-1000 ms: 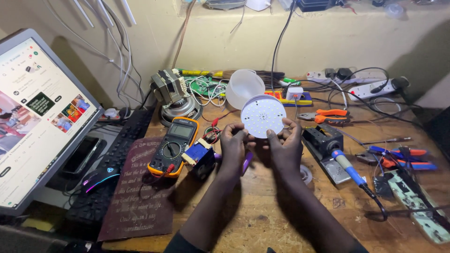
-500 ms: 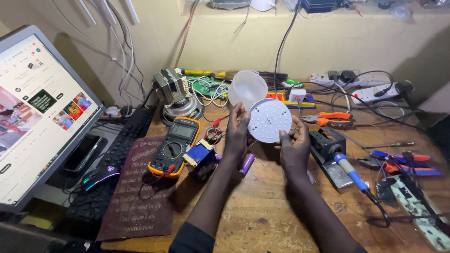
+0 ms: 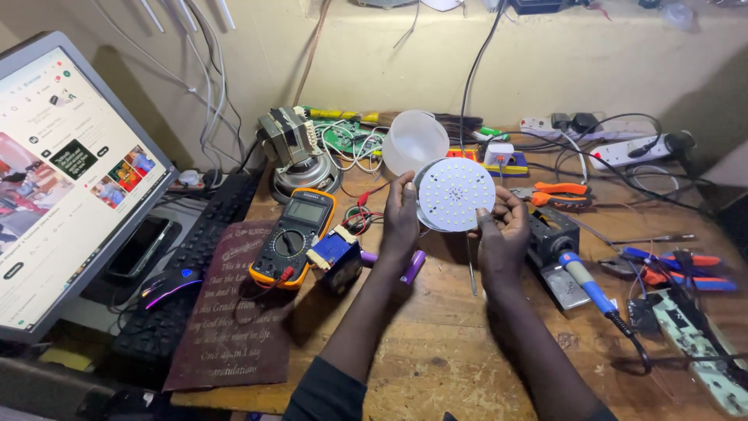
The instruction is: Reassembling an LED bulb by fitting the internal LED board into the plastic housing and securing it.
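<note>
I have the round white LED board (image 3: 455,193) lifted above the wooden bench (image 3: 436,343), left hand (image 3: 400,218) and right hand (image 3: 505,231) pinching opposite rims with fingertips so its dotted face tilts toward me, multimeter (image 3: 294,237) just left

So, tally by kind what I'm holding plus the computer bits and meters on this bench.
LED disc: 1
Monitor: 1
Keyboard: 1
Mouse: 1
Multimeter: 1
Total: 5
</note>
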